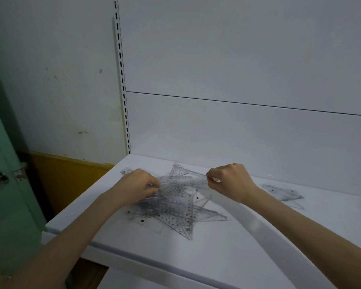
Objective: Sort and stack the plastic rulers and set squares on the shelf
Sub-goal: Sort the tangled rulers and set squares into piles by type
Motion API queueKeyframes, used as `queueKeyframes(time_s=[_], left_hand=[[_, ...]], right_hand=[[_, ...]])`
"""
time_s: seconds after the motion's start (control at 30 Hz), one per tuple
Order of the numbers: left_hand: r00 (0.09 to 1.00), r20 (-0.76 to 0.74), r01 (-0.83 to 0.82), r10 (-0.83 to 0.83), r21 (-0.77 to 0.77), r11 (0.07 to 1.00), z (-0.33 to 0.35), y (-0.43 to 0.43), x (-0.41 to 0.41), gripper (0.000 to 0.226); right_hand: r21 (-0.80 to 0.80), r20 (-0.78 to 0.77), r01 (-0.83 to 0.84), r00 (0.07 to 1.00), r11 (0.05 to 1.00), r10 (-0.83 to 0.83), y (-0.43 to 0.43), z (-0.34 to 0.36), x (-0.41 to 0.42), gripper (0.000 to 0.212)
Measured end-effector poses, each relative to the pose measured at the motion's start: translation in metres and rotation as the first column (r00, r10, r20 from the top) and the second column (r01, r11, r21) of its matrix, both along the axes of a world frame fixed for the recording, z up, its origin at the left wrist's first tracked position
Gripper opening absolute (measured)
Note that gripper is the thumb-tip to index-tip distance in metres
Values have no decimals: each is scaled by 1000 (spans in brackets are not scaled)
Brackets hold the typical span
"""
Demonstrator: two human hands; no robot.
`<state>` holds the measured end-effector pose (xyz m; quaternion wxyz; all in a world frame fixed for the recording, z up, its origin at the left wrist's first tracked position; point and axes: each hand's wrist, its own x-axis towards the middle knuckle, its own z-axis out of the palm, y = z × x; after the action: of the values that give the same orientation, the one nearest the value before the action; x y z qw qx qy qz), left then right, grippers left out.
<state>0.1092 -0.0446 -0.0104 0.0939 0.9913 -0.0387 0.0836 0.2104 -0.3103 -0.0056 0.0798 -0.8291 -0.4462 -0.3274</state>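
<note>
Fingers (148,178) of left hand (133,185) and right hand (233,180) pinching ruler (186,181) ends, pile (171,211) beneath, set squares (283,192) rightward

Dim, flat, greyish light; soft faint shadows; slight blur overall; wide-angle bending at the edges

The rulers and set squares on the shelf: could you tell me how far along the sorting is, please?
Early on. Done: a few set squares lie apart at the right. In hand: the left hand and right hand hold one ruler by its ends above the pile. Left: the pile itself, a tangled heap on the shelf.
</note>
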Motion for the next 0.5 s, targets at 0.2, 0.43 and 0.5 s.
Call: queueKeyframes(time_s=[0.2, 0.43, 0.5], left_hand=[[980, 191, -45, 52, -40, 998, 2, -2, -9, 23], [968, 245, 31, 55, -334, 942, 18, -29, -16, 13], [978, 206, 59, 31, -414, 909, 19, -41, -13, 14]], right_hand=[[66, -18, 36, 999, 997, -35, -15, 4, -4, 26], [166, -438, 143, 897, 976, -57, -38, 14, -22, 18], [216, -532, 157, 846, 964, -19, -51, 17, -30, 15]])
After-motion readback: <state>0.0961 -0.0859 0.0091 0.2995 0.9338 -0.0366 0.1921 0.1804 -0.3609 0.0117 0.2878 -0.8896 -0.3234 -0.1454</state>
